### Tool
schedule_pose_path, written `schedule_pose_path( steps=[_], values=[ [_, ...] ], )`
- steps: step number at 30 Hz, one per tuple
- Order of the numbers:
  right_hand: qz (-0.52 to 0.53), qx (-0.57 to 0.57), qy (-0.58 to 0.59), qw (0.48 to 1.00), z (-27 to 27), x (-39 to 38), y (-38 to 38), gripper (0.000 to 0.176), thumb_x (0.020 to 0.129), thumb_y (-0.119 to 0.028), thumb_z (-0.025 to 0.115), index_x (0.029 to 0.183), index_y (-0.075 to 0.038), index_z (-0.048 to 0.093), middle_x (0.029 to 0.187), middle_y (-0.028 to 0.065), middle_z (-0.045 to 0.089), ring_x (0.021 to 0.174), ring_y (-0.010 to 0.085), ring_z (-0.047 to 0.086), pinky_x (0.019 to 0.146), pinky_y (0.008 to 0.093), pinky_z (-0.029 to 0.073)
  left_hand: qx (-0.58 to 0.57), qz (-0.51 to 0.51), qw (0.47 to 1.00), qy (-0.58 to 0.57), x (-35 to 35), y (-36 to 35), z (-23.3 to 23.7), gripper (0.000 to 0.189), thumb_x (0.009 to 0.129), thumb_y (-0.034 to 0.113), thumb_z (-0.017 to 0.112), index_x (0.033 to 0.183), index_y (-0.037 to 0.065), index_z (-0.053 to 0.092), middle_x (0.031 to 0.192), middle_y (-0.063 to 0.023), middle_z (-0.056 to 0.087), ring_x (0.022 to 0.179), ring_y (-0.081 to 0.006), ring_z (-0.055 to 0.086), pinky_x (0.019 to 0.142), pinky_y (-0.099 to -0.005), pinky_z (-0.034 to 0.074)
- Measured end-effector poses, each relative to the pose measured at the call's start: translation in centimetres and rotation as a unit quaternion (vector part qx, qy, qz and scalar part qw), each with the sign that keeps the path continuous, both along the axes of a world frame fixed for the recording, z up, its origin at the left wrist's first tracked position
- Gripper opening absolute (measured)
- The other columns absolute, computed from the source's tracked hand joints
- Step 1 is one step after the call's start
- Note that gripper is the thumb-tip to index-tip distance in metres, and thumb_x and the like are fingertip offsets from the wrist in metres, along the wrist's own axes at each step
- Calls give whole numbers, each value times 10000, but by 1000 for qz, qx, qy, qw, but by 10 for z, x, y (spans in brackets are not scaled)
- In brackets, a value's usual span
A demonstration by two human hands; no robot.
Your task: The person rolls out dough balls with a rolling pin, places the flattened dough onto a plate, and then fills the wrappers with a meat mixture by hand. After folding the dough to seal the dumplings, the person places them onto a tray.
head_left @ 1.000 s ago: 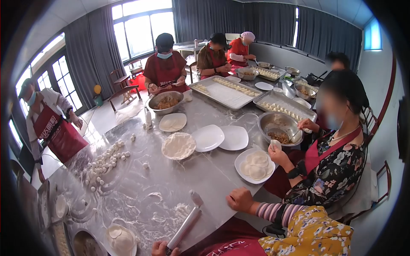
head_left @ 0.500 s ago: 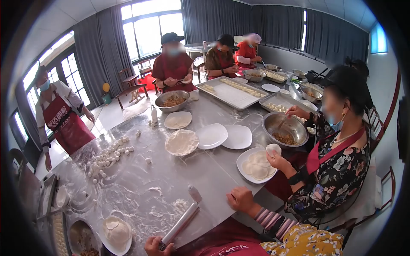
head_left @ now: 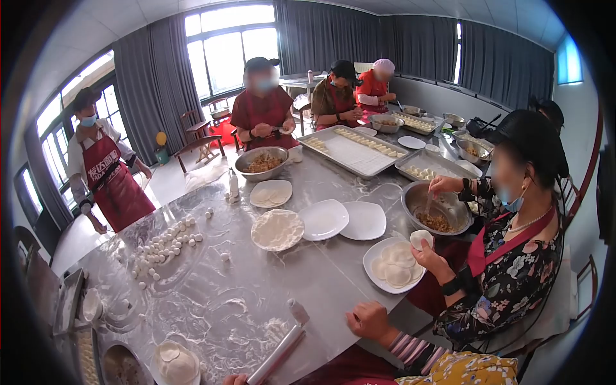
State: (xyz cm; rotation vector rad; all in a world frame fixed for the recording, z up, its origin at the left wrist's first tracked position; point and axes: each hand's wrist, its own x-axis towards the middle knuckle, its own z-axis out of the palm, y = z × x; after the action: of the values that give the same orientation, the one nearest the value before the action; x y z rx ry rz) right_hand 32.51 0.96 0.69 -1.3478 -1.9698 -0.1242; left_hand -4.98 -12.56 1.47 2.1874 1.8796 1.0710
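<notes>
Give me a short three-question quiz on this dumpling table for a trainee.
1. True or false: the right hand rests on the table edge, holding nothing.
2. What lies on the plate beside the neighbour in the flowered top? A) flat dough rounds B) dough balls C) nothing
3. How many empty white plates sit side by side mid-table?
Key: 1 true; 2 A; 3 two.
</notes>
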Motion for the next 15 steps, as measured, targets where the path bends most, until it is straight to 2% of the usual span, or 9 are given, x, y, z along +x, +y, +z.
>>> schedule_pose_path(
  steps=[5, 15],
  values=[
    [-5, 4, 8, 1000, -3, -2, 0, 295, 743, -193, 691, 535, -102, 503, 539, 83, 534, 491, 295, 547, 488, 408, 421, -15, 6, 1000, -16, 2, 0, 1, 381, 660, 257, 851, 899, 67, 622, 743, -120, 560, 617, -332, 558, 554, -439, 459],
    [-12, 22, 3, 1000, -13, -4, 2, 281, 738, -186, 682, 532, -101, 510, 541, 86, 541, 480, 301, 539, 484, 407, 425, -9, 1, 1000, -20, 0, 5, -7, 342, 687, 277, 827, 854, 70, 612, 712, -113, 542, 606, -323, 550, 549, -437, 449]
  ],
)
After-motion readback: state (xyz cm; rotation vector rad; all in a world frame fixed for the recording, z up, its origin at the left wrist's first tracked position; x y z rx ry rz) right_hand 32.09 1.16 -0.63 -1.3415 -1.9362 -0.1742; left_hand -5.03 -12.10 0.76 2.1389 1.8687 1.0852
